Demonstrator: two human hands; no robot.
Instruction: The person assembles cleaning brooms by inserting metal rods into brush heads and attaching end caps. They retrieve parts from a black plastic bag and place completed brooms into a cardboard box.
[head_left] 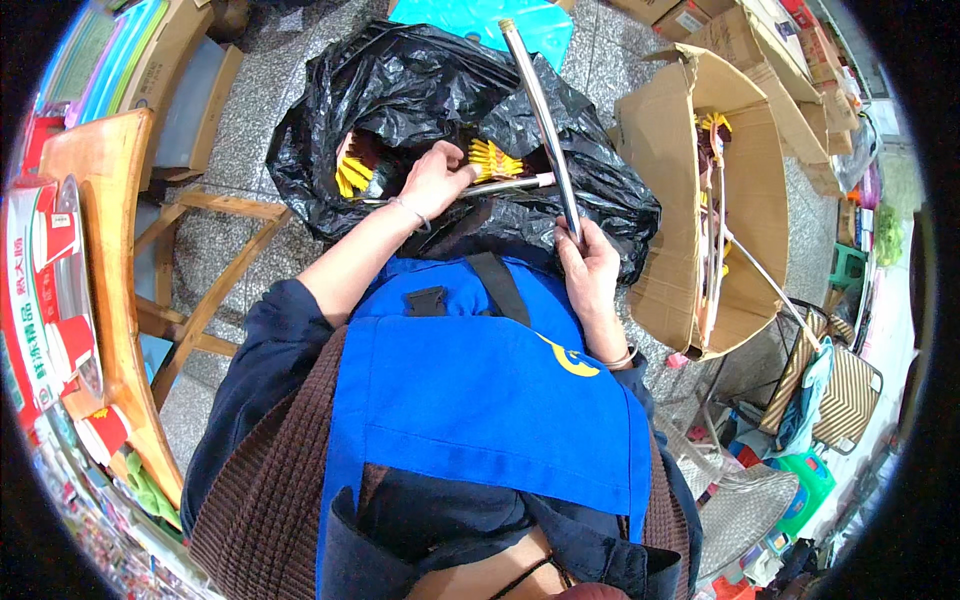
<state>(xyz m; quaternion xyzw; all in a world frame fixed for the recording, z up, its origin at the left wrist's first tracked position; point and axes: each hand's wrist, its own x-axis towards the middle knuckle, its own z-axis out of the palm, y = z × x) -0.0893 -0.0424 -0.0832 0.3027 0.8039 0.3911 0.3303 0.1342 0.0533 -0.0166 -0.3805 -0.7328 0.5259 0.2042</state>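
Head view, looking down past a blue apron (pixel 480 400) at a seated person's two hands. A long silvery metal tube (pixel 541 118) rises from the right hand (pixel 590 268), slanting up and slightly left across the black plastic bag (pixel 400 90); its lower end disappears inside the closed fist, the fingers wrapped around it. The left hand (pixel 435 180) reaches into the mouth of the bag, fingers curled around the end of a second, shorter tube (pixel 505 184) that lies nearly level and points right toward the first tube. Just beside the left hand, a yellow bristle head (pixel 492 160) shows at the bag's opening; a further bunch of yellow bristles (pixel 352 175) lies at the left of the opening, next to dark red parts whose shape cannot be made out. The bag stands on a grey speckled stone floor (pixel 250 120), directly in front of the person's knees. To the right, an open cardboard box (pixel 690 140) holds more thin metal rods and yellow-tipped pieces. At left stands a wooden stool (pixel 110 250), partly covered by a red and white package. A striped folding chair (pixel 845 390) stands at far right.
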